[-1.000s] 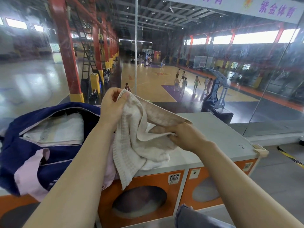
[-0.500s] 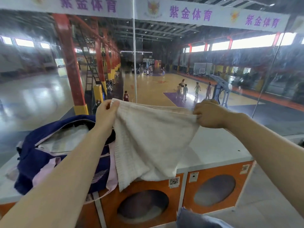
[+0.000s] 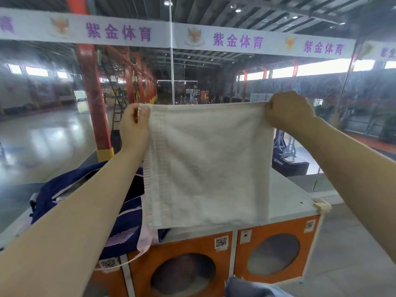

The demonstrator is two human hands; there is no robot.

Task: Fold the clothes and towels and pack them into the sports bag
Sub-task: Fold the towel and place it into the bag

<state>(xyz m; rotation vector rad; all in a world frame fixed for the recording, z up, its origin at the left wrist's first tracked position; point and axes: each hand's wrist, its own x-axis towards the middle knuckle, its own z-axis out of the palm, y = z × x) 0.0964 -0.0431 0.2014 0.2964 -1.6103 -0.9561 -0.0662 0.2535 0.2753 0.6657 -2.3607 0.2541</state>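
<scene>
Between the raised hands, a white towel (image 3: 205, 166) hangs flat. Left hand (image 3: 134, 127) and right hand (image 3: 288, 113) each pinch a top corner, likely to square it for folding. Below the left hand: navy sports bag (image 3: 122, 228), open.

daylight is coming in through the high windows (image 3: 36, 71) on both sides, blowing them out to white. ceiling lamps (image 3: 237, 10) are adding small bright spots. the polished floor (image 3: 42, 138) is throwing back pale glare at left. wide-angle distortion is bending the banner (image 3: 235, 40) and stretching the edges. the far hall is looking soft and hazy.
</scene>
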